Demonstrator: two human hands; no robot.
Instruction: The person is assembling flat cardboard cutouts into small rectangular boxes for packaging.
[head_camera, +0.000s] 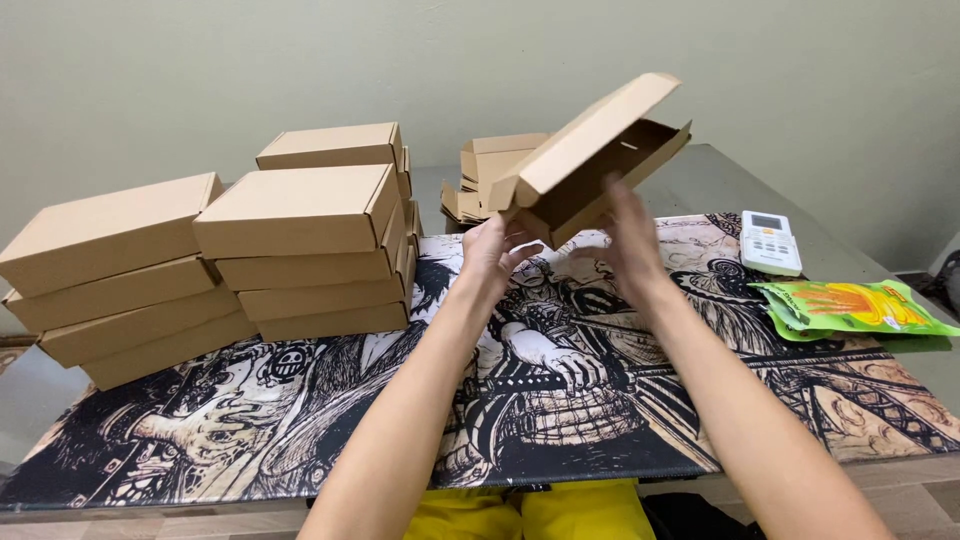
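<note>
Left hand: my left hand (492, 252) is raised off the counter, forearm stretched forward, its fingers (512, 232) curled narrow and holding the near lower corner of the half-folded brown cardboard mailer box (590, 160).
Right hand: my right hand (630, 235) is lifted beside it, palm turned inward, fingers (612, 190) spread up against the underside of the same box, steadying it.
Box: held in the air above the black-and-cream illustrated desk mat (560, 390), tilted with its far end higher; the lid flap stands open, and the inside shows plain matte corrugated board with sharp creases.
Mat: it lies flat on the grey counter (720, 180), smooth, covered in a dense ink-style drawing.
Finished boxes: left of the held box stand stacks of closed flat brown cardboard boxes (300, 250), rectangular, four high at the front, partly resting on the mat.
Flat blanks: just behind the held box lies a low pile of unfolded brown cardboard blanks (485, 175).
Remote: right of the held box, a white rectangular remote control (770, 243) lies on the counter.
Packets: near the remote, glossy green and orange plastic snack packets (850, 308) lie overlapping.
</note>
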